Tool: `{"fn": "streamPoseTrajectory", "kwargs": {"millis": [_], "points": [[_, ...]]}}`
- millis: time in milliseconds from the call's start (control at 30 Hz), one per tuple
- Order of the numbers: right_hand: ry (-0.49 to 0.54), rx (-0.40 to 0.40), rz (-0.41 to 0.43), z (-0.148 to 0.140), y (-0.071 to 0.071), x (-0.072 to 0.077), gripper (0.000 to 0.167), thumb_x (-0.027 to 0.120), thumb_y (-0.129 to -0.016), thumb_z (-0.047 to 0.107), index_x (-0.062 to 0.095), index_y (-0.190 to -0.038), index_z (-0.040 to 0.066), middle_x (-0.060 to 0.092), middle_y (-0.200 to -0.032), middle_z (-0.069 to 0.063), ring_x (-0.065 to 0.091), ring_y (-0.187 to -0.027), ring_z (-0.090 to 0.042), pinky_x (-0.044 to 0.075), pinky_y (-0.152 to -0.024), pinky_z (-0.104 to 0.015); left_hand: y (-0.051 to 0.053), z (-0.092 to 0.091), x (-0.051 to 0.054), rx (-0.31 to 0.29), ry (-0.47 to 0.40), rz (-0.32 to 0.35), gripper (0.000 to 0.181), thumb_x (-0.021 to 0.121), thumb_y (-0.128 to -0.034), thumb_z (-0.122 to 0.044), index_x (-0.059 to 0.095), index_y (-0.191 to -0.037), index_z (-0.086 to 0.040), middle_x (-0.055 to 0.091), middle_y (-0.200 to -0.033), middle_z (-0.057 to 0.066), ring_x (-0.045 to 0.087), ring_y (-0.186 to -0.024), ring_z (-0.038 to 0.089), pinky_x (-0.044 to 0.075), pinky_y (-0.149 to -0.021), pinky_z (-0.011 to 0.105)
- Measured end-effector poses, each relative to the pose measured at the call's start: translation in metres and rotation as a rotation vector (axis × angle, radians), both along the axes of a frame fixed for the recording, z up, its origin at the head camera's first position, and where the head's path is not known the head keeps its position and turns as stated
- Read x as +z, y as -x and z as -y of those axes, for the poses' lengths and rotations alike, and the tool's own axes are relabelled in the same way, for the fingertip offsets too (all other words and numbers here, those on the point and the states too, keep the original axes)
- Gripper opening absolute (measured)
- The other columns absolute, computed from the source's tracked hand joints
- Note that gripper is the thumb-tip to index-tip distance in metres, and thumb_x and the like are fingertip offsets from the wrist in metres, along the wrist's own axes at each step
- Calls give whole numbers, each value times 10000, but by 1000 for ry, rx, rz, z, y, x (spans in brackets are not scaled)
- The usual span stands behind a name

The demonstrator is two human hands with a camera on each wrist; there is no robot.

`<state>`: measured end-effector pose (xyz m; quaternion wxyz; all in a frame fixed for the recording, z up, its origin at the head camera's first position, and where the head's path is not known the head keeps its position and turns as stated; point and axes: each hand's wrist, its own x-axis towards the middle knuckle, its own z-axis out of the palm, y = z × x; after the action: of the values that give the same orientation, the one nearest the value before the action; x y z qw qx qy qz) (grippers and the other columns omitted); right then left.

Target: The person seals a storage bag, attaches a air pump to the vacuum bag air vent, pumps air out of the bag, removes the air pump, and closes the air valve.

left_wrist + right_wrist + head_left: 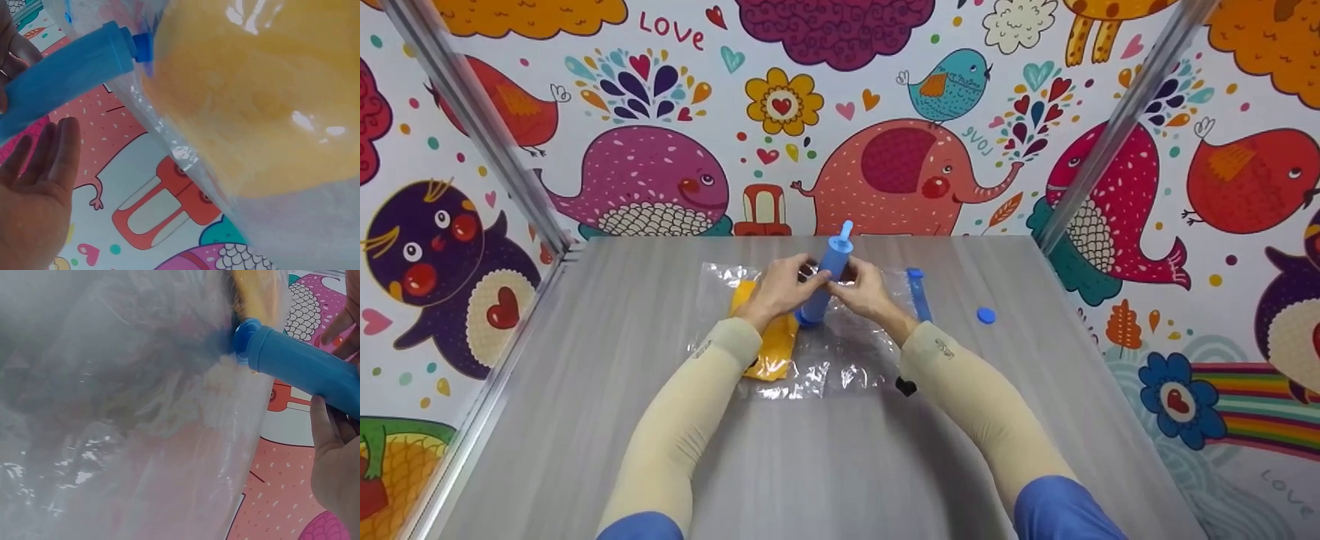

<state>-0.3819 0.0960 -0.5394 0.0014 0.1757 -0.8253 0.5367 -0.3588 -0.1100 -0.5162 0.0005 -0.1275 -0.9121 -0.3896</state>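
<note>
Pump (834,262) leans slightly over the table, its lower end meeting a blue valve (144,47) on the clear bag, its pale blue handle (847,227) sticking out on top. Both hands hold the barrel between them: the left hand (786,285) has its thumb on the near side and its fingers loosely bent beside and behind, while the right hand (864,291) mirrors it, thumb against the tube and fingers bent round it. How hard either one grips, I cannot tell.

Under them the bag (855,367) lies wrinkled and shiny. A yellow bundle (775,352) shows through its left part, just beside the pump's foot, and a blue strip (919,295) runs along its right side. A small black piece (906,385) pokes out by the right sleeve. Farther right, apart from the bag, a round blue cap (985,316) lies on the grey table (585,390). Pale sleeves (675,427) cover the forearms. Behind, the wall carries a coral elephant (847,195), a purple whale (637,172) and flowers, between metal posts (480,127).
</note>
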Motion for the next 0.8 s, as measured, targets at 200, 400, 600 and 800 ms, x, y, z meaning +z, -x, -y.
{"fn": "streamPoseTrajectory", "kwargs": {"millis": [200, 400, 600, 800], "points": [[71, -29, 57, 0, -3, -4, 451, 837, -965, 109, 709, -1356, -77, 795, -1270, -299, 779, -1196, -394, 654, -1081, -464, -4, 26, -17, 61, 259, 80, 571, 595, -1138, -504, 642, -1546, -106, 703, -1547, 167, 664, -1440, 401, 520, -1264, 585], [82, -68, 29, 0, -3, -7, 434, 842, -948, 110, 721, -1315, -87, 803, -1202, -296, 785, -1101, -373, 661, -1037, -446, -14, 45, -33, -7, 425, 185, 798, 779, -1005, -503, 545, -1648, -92, 523, -1712, 223, 480, -1594, 459, 357, -1376, 628], [83, -93, 67, 2, -5, -9, 503, 832, -974, 130, 671, -1405, -73, 782, -1299, -291, 769, -1189, -392, 634, -1110, -499, -20, 47, -37, -33, 464, 257, 863, 822, -975, -522, 513, -1675, -124, 484, -1739, 213, 441, -1625, 450, 361, -1368, 652], [101, -98, 54, 2, -5, -13, 526, 812, -982, 119, 638, -1441, -71, 758, -1363, -303, 751, -1268, -431, 596, -1174, -540, -22, 48, -33, -33, 435, 295, 869, 820, -996, -491, 471, -1707, -133, 458, -1773, 207, 417, -1655, 462, 342, -1367, 687]]}}
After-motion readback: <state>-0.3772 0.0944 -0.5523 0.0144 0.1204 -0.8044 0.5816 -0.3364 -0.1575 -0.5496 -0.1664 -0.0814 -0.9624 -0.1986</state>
